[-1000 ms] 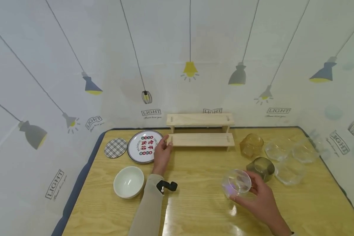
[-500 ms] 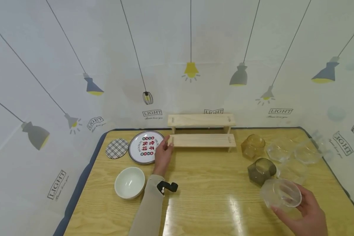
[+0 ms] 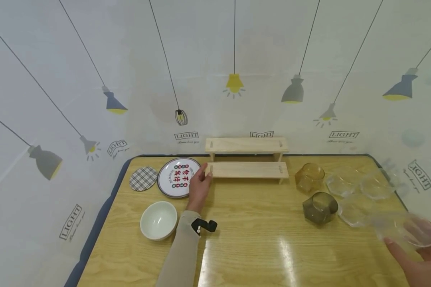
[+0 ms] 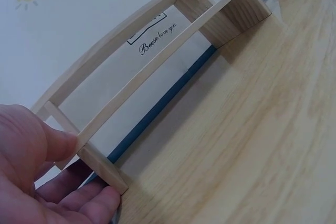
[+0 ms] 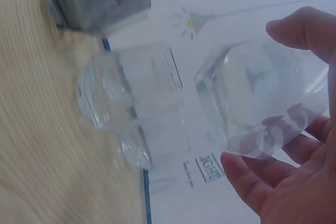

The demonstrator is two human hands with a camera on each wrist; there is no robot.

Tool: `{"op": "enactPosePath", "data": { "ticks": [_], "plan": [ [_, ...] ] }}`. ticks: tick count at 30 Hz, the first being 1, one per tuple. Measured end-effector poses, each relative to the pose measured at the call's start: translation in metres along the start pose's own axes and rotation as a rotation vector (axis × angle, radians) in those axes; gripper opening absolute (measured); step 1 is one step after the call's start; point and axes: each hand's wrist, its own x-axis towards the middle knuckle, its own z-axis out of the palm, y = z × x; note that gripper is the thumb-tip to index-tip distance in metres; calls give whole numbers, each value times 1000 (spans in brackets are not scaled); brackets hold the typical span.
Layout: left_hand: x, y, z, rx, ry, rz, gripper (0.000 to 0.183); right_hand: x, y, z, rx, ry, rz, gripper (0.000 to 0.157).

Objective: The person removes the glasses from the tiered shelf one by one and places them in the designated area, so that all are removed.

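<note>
My left hand [image 3: 199, 190] grips the left end of a two-tier wooden shelf rack [image 3: 247, 170] at the back of the table. In the left wrist view its thumb lies on the edge of the lower board and its fingers reach round the end leg. At the right, my right hand [image 3: 425, 257] holds a clear faceted cup [image 5: 257, 95] between thumb and fingers, tilted and raised over the table. Several similar clear cups [image 3: 357, 209] stand just beyond it, beside a smoky grey cup [image 3: 319, 209] and an amber cup [image 3: 309, 177].
Left of the rack lie a white plate [image 3: 176, 185] with red lettering and a round checked coaster [image 3: 143, 178]. A white bowl [image 3: 159, 221] stands nearer, left of my forearm. A lamp-patterned wall covering [image 3: 201, 79] rises behind the wooden table [image 3: 248, 239].
My right hand has carried the clear cup rightward, from in front of the smoky grey cup to the table's right side. My left hand has stayed on the rack.
</note>
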Motion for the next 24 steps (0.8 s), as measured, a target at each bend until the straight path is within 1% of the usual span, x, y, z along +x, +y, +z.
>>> {"op": "enactPosePath", "data": {
  "ticks": [2, 4, 8, 10, 12, 14, 15, 17, 18, 19, 21, 24],
  "plan": [
    [-1, 1, 0, 1, 3, -9, 52, 11, 7, -2, 21, 36, 27, 81],
    [-1, 3, 0, 6, 11, -14, 52, 25, 13, -3, 13, 50, 51, 81],
    [-1, 5, 0, 6, 13, -23, 53, 50, 26, -3, -32, 24, 144, 78],
    [-1, 5, 0, 1, 9, -27, 53, 61, 33, -1, -75, -2, 205, 77],
    [0, 5, 1, -11, 5, -32, 53, 71, 40, 0, -153, -30, 245, 75],
    [1, 6, 1, -15, 4, -33, 53, 79, 50, 1, -229, -61, 247, 76],
    [1, 6, 1, -16, 4, -33, 53, 83, 55, 2, -246, -63, 235, 75],
    [1, 5, 2, -13, 3, -33, 53, 89, 66, 3, -290, -49, 184, 70],
    [1, 5, 2, -10, 4, -34, 53, 92, 71, 3, -303, -45, 173, 70],
    [1, 4, 2, -4, 6, -35, 53, 94, 75, 4, -310, -41, 180, 68],
    [2, 4, 2, 4, 7, -43, 53, 97, 81, 5, -324, -43, 206, 73],
    [2, 3, 2, 7, 6, -51, 52, 99, 87, 7, -355, -93, 282, 90]
  ]
}}
